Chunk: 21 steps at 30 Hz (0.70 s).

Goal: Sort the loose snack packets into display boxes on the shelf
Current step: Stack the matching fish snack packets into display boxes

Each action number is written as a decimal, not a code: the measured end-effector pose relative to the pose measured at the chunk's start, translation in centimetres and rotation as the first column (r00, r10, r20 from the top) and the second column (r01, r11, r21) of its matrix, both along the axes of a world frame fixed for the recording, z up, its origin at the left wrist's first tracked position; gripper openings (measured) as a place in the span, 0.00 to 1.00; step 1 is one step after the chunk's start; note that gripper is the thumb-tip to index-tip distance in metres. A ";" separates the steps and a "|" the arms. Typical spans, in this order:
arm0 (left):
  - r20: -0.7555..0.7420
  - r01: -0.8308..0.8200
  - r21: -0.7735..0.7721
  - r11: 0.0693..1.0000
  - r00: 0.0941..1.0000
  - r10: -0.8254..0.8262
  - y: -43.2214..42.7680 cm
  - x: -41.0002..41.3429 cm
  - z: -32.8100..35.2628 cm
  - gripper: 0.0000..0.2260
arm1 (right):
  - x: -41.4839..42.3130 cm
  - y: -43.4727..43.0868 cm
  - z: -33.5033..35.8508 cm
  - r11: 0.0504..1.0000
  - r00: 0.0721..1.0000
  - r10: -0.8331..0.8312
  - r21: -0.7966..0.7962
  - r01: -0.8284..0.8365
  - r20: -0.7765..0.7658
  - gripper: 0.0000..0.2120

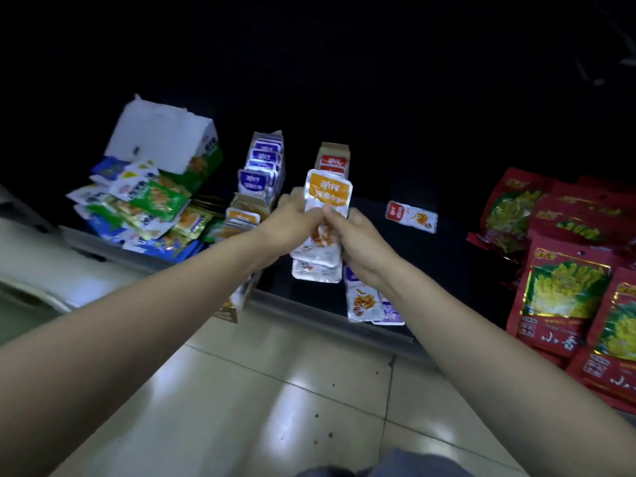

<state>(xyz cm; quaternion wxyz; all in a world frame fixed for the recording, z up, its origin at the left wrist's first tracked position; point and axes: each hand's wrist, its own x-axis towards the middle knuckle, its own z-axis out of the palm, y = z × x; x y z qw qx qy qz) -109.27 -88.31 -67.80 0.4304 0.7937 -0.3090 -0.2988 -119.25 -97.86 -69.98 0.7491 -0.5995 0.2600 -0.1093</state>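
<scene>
Both hands hold a small stack of orange-labelled snack packets [328, 196] above the shelf's front edge. My left hand [292, 218] grips the stack from the left, and my right hand [356, 241] pinches it from the right. Behind stand three open display boxes: one with purple packets [263, 166], one with red packets [333, 161] and a low one with orange packets [242, 215]. A loose red packet [411, 216] lies on the shelf to the right. Loose purple packets [370, 301] lie under my right wrist.
A heap of green and blue packets [144, 208] lies at the left under a tipped white-and-green carton [165, 142]. Large red bags [564, 290] fill the right side. The metal shelf edge [309, 313] runs across, with tiled floor [275, 390] below.
</scene>
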 end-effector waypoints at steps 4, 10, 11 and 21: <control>0.143 -0.092 0.045 0.995 0.986 0.085 6.3 2.2 1.0 0.12 | 2.5 5.2 0.1 0.987 0.972 0.153 0.024 -0.159 0.180 0.14; 0.202 -0.317 -0.002 0.949 0.929 0.310 13.3 3.6 -2.4 0.18 | 5.3 11.2 -2.4 0.998 0.982 0.039 -0.051 -0.030 0.184 0.19; 0.197 -0.345 -0.001 0.939 0.920 0.338 14.1 3.6 -3.3 0.19 | 5.5 11.7 -2.9 0.997 0.985 0.013 -0.071 -0.001 0.170 0.20; 0.250 -0.310 0.009 0.951 0.921 0.298 16.6 2.5 -10.7 0.30 | 5.2 13.4 -7.3 0.862 0.996 -0.010 -0.503 0.053 0.087 0.19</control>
